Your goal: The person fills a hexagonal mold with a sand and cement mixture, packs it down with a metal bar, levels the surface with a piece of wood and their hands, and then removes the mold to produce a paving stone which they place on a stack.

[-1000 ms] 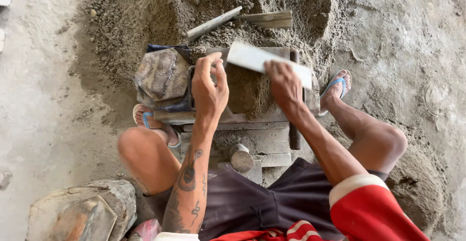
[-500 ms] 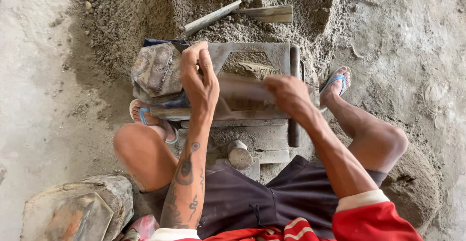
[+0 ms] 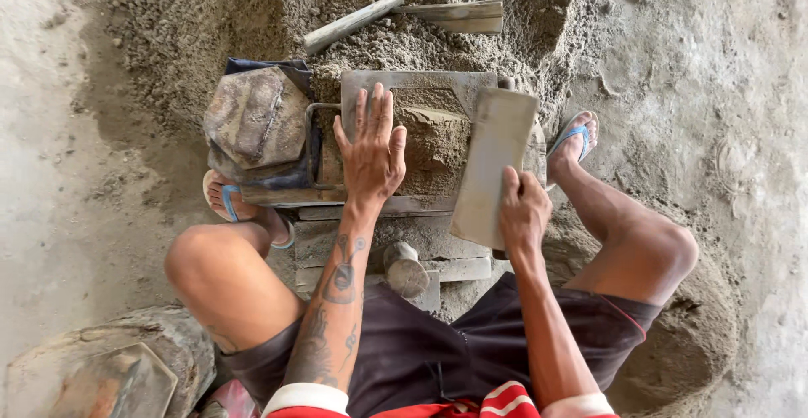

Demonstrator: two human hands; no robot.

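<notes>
A metal block mould (image 3: 412, 90) sits between my knees, heaped with damp grey sand mix (image 3: 433, 144). My left hand (image 3: 369, 150) lies flat on the mix at the mould's left side, fingers spread. My right hand (image 3: 522, 209) grips the near end of a flat grey board (image 3: 495, 161) that stands tilted over the mould's right edge. A round metal knob (image 3: 406, 268) sticks up from the wooden base below the mould.
A sand pile (image 3: 278, 14) lies behind the mould, with a shovel (image 3: 404, 15) resting on it. A cement-caked bundle (image 3: 257, 119) sits left of the mould. My feet in blue sandals (image 3: 572, 136) flank it. Hardened lumps (image 3: 109, 367) lie at bottom left.
The board, earlier held across the mould by both hands, is now held by my right hand alone at the right side. My left hand has dropped flat onto the mix.
</notes>
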